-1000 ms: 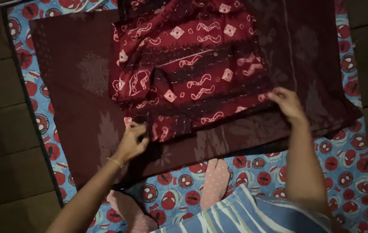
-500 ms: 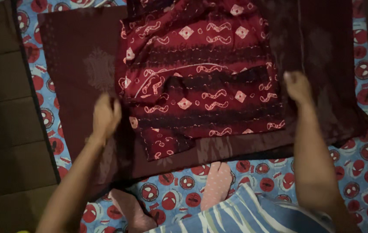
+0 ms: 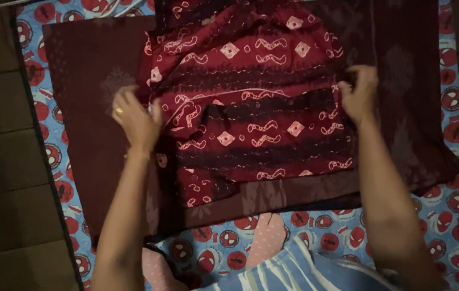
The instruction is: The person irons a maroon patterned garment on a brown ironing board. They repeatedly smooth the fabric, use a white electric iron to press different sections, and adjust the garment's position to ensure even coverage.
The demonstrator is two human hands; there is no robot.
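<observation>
**Both hands at the edges of the patterned red cloth**

Where the patterned red cloth (image 3: 251, 108) lies spread over the darker maroon cloth (image 3: 87, 145), I take it as my landmark and place everything else against it. From my screen I see the left hand (image 3: 135, 116) at the cloth's left edge, its back towards the camera, a ring on one finger; the fingers curl round the edge of the fabric, though I cannot tell how firmly they grip. The right hand (image 3: 359, 94) is at the cloth's right edge, fingers bunched together and pinching the fabric there. Both forearms run from the bottom of the view up to those two edges, with the cloth between them

The red cloth carries pale diamonds and wavy lines in bands, and its lower left corner hangs down in a loose, creased flap. The maroon cloth shows out from under it on the left, on the right and along the bottom. Beneath both is a blue sheet (image 3: 315, 237) printed with round red motifs, visible below the red cloth and at the top left. Below the cloth I also see two feet in pink dotted socks (image 3: 267, 240) and a striped blue garment (image 3: 294, 272). Dark floor tiles (image 3: 0, 161) lie left of everything
</observation>
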